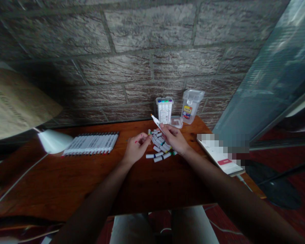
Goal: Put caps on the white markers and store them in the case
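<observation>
A white marker (156,120) with a bare orange tip points up and to the left. My right hand (175,138) is closed around its lower part. Beside it, my left hand (137,145) pinches a small white marker cap (149,131) with a yellowish edge, partly covered by the fingers. Red marks show on the back of this hand. Between and below both hands lies a loose pile of white marker caps (158,159) with coloured ends, some hidden behind my right hand.
Several white markers (91,144) lie in a row at the left. By the brick wall stand a clear case of markers (164,110) and another clear plastic case (191,105), with a clear lid (177,122) between. A lamp (53,140) and a partly blurred tablet (222,157) flank the table.
</observation>
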A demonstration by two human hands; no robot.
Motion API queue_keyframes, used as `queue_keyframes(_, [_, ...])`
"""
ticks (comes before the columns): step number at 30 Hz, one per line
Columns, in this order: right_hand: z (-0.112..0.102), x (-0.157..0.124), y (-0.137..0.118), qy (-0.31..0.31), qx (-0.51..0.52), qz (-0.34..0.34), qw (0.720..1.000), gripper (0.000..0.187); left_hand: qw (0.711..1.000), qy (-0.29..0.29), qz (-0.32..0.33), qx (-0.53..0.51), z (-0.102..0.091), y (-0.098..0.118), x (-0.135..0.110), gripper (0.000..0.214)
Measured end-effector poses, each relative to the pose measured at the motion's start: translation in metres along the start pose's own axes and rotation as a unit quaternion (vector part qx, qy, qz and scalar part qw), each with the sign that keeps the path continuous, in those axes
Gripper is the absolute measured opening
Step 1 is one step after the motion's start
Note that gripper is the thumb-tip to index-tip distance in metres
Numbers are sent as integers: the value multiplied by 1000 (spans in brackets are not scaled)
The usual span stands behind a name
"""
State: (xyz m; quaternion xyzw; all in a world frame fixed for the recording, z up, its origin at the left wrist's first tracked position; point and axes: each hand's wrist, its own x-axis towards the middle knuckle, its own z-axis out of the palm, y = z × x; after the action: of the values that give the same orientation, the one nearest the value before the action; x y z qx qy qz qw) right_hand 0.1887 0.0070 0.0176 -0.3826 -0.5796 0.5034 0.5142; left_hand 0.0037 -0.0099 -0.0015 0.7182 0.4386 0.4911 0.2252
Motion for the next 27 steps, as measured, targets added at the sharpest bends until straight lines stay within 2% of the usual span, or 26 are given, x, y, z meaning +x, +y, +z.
queue_keyframes(5, [-2, 1, 6, 4, -15, 19, 1000, 53, 999, -26, 6, 19, -1, 7, -1, 37])
queue_keyframes(12, [0, -1, 4, -13, -32, -2, 999, 53, 999, -31, 21, 12, -1, 6, -1, 37])
queue_keyframes(18, [-1, 0, 8, 1, -39, 10, 999, 54, 999, -36, 27, 20, -1, 7, -2, 36])
queue_keyframes(27, [1, -2, -1, 6, -44, -17, 999, 56, 999, -33, 25, 30, -2, 7, -2, 36])
